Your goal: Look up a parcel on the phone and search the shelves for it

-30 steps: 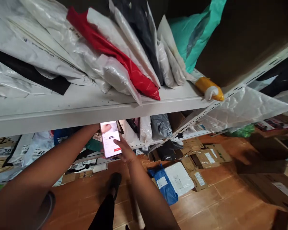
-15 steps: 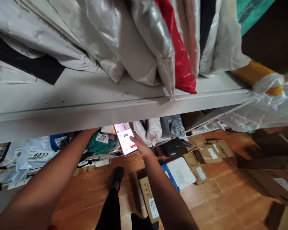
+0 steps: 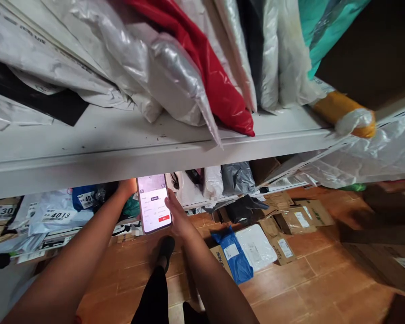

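A smartphone (image 3: 154, 202) with a lit screen, a white panel and a red button is in my right hand (image 3: 177, 215), whose thumb lies along its right edge. My left hand (image 3: 129, 187) reaches under the shelf, just left of the phone, lit by a bright glow. Its fingers are hidden behind the phone and the shelf edge. Beside it lies a green plastic parcel (image 3: 131, 208), mostly covered by the phone and my left wrist. Farther left on the lower shelf are a blue parcel (image 3: 84, 198) and a white parcel labelled 4013 (image 3: 61, 217).
Above, a white shelf (image 3: 121, 135) holds upright white and grey mailers, a red mailer (image 3: 222, 94) and an orange roll-like parcel (image 3: 344, 110). A grey parcel (image 3: 238, 177) sits on the lower shelf. Cardboard boxes (image 3: 295, 219) and a blue package (image 3: 238, 261) lie on the tiled floor.
The phone has moved left, and now covers most of the green parcel. My left hand has come into view beside it. The red mailer leans more because the view has shifted.
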Demonstrator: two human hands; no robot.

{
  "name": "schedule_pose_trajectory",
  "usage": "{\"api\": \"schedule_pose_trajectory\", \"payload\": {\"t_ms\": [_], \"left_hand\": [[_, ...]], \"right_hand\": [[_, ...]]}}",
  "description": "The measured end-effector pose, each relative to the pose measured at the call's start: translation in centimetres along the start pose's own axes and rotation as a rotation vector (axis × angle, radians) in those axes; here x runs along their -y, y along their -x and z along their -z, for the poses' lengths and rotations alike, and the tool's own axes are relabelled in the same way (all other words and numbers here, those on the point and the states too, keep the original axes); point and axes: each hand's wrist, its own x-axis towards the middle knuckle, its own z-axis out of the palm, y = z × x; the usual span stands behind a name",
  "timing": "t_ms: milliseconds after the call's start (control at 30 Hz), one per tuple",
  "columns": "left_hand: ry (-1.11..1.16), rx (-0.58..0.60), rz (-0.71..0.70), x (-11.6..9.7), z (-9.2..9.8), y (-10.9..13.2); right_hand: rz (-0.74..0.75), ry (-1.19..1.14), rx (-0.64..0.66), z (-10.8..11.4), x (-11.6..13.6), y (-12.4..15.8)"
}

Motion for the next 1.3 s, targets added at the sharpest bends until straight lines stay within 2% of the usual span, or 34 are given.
{"api": "schedule_pose_trajectory", "payload": {"t_ms": [133,333,633,900,1033,1167,1300], "left_hand": [[0.023,0.017,-0.011,-0.9,0.6,0.0],[0.066,0.018,-0.028,-1.8,0.9,0.1],[0.132,0.004,-0.017,-1.7,0.8,0.2],[0.199,-0.023,-0.07,-1.5,0.6,0.3],[0.214,-0.058,-0.068,-1.0,0.1,0.3],[0.209,-0.108,-0.043,-0.2,-0.8,0.2],[0.188,-0.127,-0.037,0.1,-1.1,0.2]], "right_hand": [[0.054,-0.002,-0.02,-0.2,0.2,-0.1],[0.051,-0.003,-0.005,-0.5,0.9,0.6],[0.058,-0.013,-0.02,-0.5,0.8,0.7],[0.039,-0.018,-0.011,-0.2,0.9,0.9],[0.011,-0.045,0.002,-0.7,1.9,2.0],[-0.02,-0.076,0.08,-1.3,3.0,3.8],[0.036,-0.035,0.14,-1.0,3.3,5.1]]}}
